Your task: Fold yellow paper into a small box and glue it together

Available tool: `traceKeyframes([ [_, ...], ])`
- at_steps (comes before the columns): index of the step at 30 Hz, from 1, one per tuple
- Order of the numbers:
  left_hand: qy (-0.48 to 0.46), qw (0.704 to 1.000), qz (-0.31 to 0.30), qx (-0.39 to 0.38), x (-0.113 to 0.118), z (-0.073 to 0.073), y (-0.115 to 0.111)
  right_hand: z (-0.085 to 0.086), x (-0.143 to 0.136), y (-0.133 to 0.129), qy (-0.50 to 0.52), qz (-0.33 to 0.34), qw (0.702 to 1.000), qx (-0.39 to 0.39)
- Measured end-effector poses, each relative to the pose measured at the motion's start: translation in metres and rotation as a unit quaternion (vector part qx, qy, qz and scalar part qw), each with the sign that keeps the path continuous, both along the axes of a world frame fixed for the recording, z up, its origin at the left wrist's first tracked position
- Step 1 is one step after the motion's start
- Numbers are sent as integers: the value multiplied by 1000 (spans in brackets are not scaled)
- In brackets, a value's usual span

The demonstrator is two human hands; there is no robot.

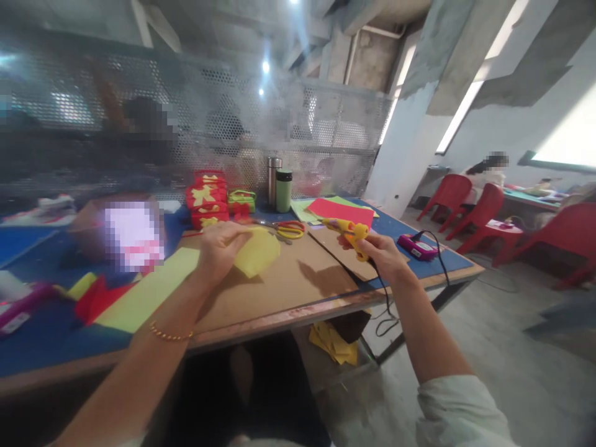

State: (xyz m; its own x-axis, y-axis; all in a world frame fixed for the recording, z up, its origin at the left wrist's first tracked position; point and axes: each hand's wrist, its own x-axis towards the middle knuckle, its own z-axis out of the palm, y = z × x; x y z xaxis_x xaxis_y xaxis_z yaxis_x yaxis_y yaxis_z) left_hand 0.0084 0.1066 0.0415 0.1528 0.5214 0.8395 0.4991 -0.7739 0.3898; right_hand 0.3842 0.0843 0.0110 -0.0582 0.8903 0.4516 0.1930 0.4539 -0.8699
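Observation:
Between the fingers of my left hand (222, 248) is a yellow piece of felt or paper (257, 251), raised a little above a brown board (279, 292). My right hand (379, 251) grips a yellow glue gun (356, 233), its nozzle pointing left toward the yellow piece but apart from it. A black cord hangs from the gun's handle. Scissors (291, 230) with yellow and red handles lie just beyond the yellow piece. A pale green sheet (156, 285) lies beside my left forearm.
Red gift-like boxes with yellow bows (205, 198) stand at the back, near a green bottle (284, 191) and a steel flask (274, 167). Red sheet (342, 211) lies behind the gun. A purple power strip (418, 247) sits right, its cable crossing the table edge. Red chairs (484, 211) stand beyond.

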Motion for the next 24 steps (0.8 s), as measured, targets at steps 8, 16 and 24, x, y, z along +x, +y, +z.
traceKeyframes([
  [8, 14, 999, -45, 16, 5, -4, -4, 5, -46, -18, 87, 134, 987, -26],
  [16, 32, 997, -72, 15, 10, -3, -8, 9, -64, -25, 95, 165, 981, -38],
  [24, 45, 995, -92, 11, 12, -5, -10, 9, -72, -25, 83, 184, 979, -37],
])
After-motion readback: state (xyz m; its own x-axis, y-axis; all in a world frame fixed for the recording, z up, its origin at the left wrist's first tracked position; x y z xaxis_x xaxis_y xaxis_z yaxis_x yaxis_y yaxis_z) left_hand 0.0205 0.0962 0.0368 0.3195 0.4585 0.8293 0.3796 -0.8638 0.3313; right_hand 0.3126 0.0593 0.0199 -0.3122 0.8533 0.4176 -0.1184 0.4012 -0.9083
